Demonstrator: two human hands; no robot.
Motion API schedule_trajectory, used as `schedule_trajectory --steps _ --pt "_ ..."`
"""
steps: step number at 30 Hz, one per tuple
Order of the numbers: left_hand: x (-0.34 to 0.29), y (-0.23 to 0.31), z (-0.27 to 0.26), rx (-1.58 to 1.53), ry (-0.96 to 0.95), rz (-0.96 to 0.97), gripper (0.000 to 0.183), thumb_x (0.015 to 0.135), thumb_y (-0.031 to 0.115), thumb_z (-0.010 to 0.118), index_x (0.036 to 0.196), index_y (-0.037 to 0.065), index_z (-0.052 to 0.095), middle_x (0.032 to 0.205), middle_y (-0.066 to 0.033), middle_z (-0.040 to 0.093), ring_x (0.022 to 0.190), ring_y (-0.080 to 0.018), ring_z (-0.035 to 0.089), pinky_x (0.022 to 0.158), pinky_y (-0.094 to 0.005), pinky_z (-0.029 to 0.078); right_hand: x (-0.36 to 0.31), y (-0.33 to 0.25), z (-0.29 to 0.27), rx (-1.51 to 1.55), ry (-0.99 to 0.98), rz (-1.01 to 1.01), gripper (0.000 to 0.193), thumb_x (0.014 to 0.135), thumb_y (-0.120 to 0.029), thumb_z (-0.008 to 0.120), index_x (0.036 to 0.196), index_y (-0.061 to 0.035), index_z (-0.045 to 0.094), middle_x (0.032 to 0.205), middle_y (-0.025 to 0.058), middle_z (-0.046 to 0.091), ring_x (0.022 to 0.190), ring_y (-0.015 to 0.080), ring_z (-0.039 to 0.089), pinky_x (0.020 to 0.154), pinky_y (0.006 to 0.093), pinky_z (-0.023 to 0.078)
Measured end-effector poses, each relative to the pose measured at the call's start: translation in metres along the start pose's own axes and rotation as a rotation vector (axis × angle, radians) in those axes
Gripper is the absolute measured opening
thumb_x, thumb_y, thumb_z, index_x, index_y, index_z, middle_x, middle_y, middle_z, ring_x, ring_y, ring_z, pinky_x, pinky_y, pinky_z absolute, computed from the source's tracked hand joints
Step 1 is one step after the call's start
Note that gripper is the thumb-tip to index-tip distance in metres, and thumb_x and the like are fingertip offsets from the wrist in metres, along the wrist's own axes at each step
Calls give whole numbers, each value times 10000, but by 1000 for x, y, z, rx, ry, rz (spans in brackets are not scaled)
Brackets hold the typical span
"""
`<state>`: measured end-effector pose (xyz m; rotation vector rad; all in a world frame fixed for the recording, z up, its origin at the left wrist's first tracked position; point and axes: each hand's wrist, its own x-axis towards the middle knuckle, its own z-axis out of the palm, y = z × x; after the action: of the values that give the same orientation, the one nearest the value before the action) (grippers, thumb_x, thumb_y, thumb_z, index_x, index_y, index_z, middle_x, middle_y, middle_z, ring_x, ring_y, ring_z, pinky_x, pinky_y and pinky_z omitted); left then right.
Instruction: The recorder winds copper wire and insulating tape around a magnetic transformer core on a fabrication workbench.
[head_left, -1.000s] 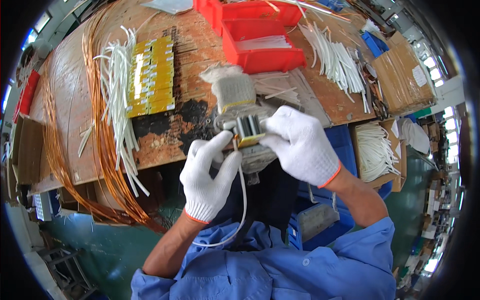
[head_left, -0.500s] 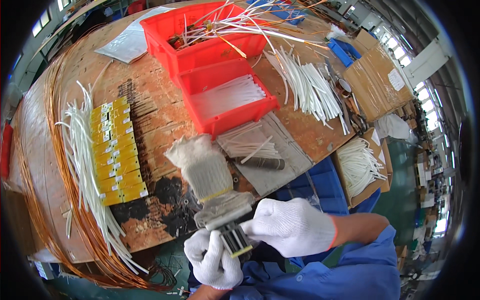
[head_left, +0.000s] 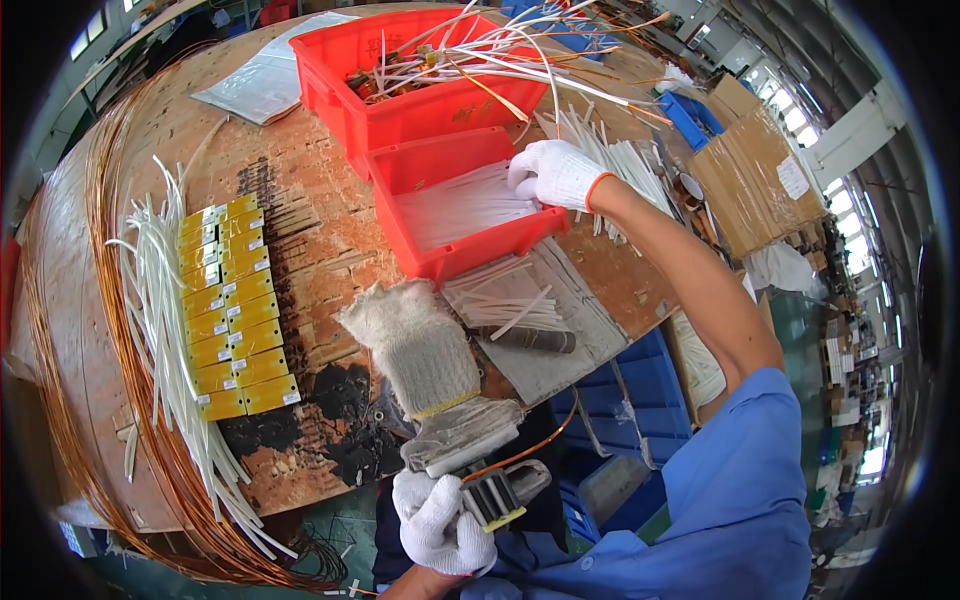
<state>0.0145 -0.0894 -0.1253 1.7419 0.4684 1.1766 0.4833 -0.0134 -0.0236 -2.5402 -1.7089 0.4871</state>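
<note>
My left hand (head_left: 440, 522), in a white knit glove, is closed around a black ribbed coil core (head_left: 490, 500) with a yellow end plate. A copper wire (head_left: 540, 447) runs from the core toward the right. Just beyond the core is a bench-edge fixture (head_left: 440, 375) wrapped in worn pale cloth. My right hand (head_left: 560, 174), gloved too, reaches into the front red bin (head_left: 475, 262). Its curled fingers are at the right end of the thin white strips (head_left: 460, 205), which look like cable ties. Whether one is between the fingertips is hidden.
A larger red bin (head_left: 335, 100) behind holds wired parts. Yellow labelled plates (head_left: 240, 310) lie in rows at left, beside white tubes (head_left: 165, 300) and copper wire (head_left: 110, 230). More white tubes (head_left: 640, 170), a carton (head_left: 760, 170) and a blue crate (head_left: 640, 385) stand at right.
My right hand has left the coil core and moved up and away to the front red bin. The copper wire beside the core now shows. My left hand still holds the core.
</note>
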Motion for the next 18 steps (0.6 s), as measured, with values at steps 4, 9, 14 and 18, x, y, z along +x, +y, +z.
schedule_trajectory --steps 4,9,14,18 --pt "-3 -1 12 -63 121 38 517 866 30 670 1378 -28 711 972 -104 641 858 -271 553 796 -411 451 -11 7 -1 -15 140 -11 228 948 -171 671 1090 -18 763 978 191 803 877 342 789 835 472 617" --pt "6 4 10 -49 128 60 493 887 -2 714 1378 -43 716 1018 -143 651 905 -279 588 833 -411 501 -76 -30 -27 169 323 30 180 1037 -147 659 1166 -35 714 957 91 733 802 162 711 667 370 628" --pt "4 4 14 -40 164 47 482 911 -54 729 1392 -39 705 1102 -165 671 978 -283 636 919 -401 541 -118 -54 -33 297 468 59 191 1033 -136 674 1187 -36 727 941 68 723 787 152 692 672 357 642" --pt "1 2 13 -70 175 1 447 958 -57 723 1404 -39 701 1195 -183 689 1055 -264 678 983 -369 553 -98 -68 -29 552 406 117 254 1005 -123 655 1228 -35 736 978 165 777 705 251 740 723 424 676"
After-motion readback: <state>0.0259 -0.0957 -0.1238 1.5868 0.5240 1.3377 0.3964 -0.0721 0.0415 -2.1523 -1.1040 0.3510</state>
